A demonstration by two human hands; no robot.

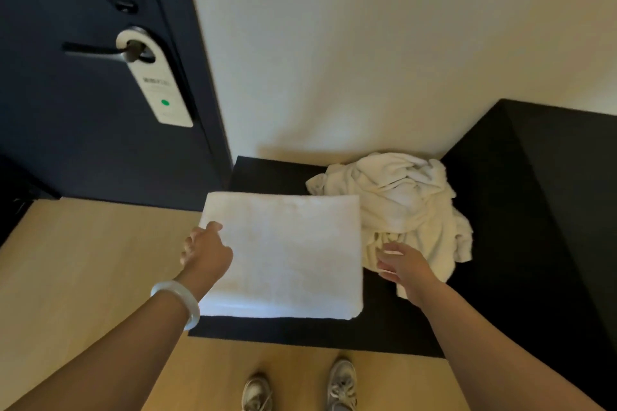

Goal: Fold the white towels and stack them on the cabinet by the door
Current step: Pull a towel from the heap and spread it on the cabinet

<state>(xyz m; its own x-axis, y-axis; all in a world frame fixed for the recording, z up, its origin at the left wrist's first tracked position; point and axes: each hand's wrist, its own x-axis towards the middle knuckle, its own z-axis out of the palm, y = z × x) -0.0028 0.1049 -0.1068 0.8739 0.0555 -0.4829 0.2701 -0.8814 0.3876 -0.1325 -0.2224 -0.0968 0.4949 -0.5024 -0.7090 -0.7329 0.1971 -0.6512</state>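
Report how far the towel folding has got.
Done: one folded towel lies on the cabinet, left hand at its edge. In hand: the open right hand reaches for the crumpled pile beside it. Left: folding that pile and stacking it.

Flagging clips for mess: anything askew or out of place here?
Only slightly: the folded towel juts past the left edge of the cabinet, where the left hand grips it. The pile beside it is crumpled, unfolded.

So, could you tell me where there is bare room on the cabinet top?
Bare cabinet top shows behind the folded towel, against the wall, and as a narrow strip along the front edge. The right is crowded by the crumpled towel pile.
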